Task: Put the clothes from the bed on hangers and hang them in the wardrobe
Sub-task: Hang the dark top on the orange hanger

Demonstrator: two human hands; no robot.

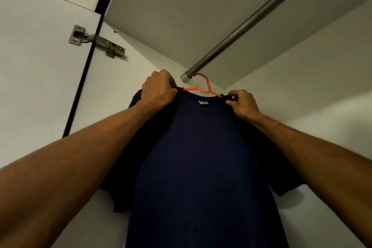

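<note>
Both arms reach up into the wardrobe (pixel 302 70), where a dark blue T-shirt (pixel 201 157) hangs on an orange hanger (pixel 207 89). The hanger's hook is looped over the grey metal rail (pixel 251 20), right at the rail's end by the side wall. The left hand (pixel 159 90) is curled around the shirt's shoulder and the hanger arm beneath it, fingers closed tight. The right hand (pixel 243 104) pinches the other shoulder at the collar edge, thumb pressed against the fabric. A small white label (pixel 203 102) shows inside the neckline. To the left, a metal hinge (pixel 96 41) joins the open door (pixel 40 66) to the cabinet side.
</note>
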